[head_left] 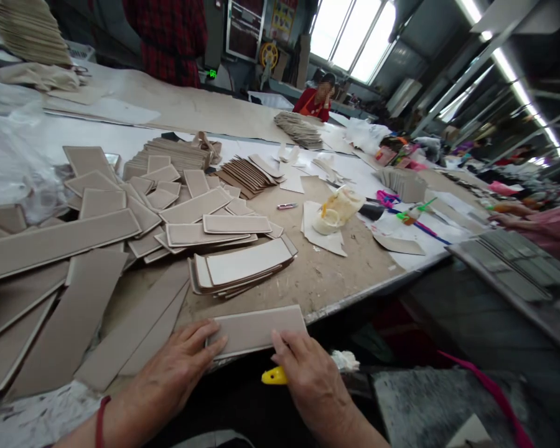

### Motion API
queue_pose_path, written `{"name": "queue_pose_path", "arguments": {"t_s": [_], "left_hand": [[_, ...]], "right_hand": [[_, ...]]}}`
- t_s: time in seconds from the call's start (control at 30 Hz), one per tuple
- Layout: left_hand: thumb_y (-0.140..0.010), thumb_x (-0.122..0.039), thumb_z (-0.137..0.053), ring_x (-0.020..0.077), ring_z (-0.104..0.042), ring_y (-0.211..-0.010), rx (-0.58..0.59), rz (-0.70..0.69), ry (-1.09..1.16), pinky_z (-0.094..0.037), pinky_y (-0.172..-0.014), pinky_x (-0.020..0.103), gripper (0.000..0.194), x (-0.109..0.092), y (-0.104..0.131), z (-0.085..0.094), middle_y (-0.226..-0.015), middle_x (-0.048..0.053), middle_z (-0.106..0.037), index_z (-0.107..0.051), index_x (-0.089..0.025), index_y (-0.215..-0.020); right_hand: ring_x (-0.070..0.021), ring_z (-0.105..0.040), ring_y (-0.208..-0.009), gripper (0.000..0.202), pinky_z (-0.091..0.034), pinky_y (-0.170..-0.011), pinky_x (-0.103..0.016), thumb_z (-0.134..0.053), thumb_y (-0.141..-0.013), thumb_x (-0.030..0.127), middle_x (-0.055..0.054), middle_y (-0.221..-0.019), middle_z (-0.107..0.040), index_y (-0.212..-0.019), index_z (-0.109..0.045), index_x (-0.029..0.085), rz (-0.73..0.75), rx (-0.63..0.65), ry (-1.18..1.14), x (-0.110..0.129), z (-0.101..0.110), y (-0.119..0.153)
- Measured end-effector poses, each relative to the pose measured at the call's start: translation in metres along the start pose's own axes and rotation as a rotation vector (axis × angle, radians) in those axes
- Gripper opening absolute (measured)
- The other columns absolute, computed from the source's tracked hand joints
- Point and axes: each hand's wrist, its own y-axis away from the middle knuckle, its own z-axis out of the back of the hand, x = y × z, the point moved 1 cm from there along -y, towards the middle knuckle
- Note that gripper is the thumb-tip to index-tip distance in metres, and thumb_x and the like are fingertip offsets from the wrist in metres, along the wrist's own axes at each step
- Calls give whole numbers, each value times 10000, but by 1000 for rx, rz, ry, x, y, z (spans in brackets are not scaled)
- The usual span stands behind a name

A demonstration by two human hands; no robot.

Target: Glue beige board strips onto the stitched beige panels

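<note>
A flat grey-beige panel [256,330] lies at the table's front edge between my hands. My left hand [182,361] is at its left end, fingers closed together and pressing on it. My right hand [305,370] pinches the panel's right end with thumb and fingers, and also holds a yellow-handled brush [274,376] whose white bristles [345,361] stick out on the right. Just behind the panel is a small stack of similar pieces [245,264]. Many loose beige panels [98,236] lie heaped to the left.
A glue-stained container [338,208] stands on scrap beyond the stack, near a small cutter [287,206]. More piled pieces [247,176] sit farther back. People [312,102] are across the table; another person's arm [518,218] is at right. A dark-grey surface [429,404] is at lower right.
</note>
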Motion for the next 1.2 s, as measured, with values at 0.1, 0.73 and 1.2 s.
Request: {"name": "queue_pose_path", "arguments": {"t_s": [0.1, 0.73, 1.2], "left_hand": [[-899, -181, -390, 214, -537, -1085, -28, -34, -29, -514, -857, 298, 349, 1, -3, 2, -1171, 81, -593, -552, -255, -1199], [-903, -281, -419, 196, -545, -1048, -63, -70, -35, -481, -849, 249, 323, 6, -5, -1, -1155, 68, -592, -569, -260, -1189], [-885, -404, -443, 201, -591, -1017, -165, -98, 38, -497, -823, 232, 338, 26, 3, -27, -1143, 38, -618, -574, -324, -1186]], "right_hand": [[-227, -601, -921, 278, -513, -776, -340, -449, -875, 93, -128, -989, -661, -1103, -609, 85, -35, -76, -11, 18, -3, 5], [-204, -524, -1125, 385, -454, -934, -341, -336, -852, 24, -136, -1137, -625, -1148, -574, 83, -140, -64, -131, 11, -20, 18], [-49, -311, -386, 465, -261, -362, -196, -652, -622, 596, 80, -483, -382, -709, -534, 155, -1368, -124, -1264, -13, -35, 7]]}}
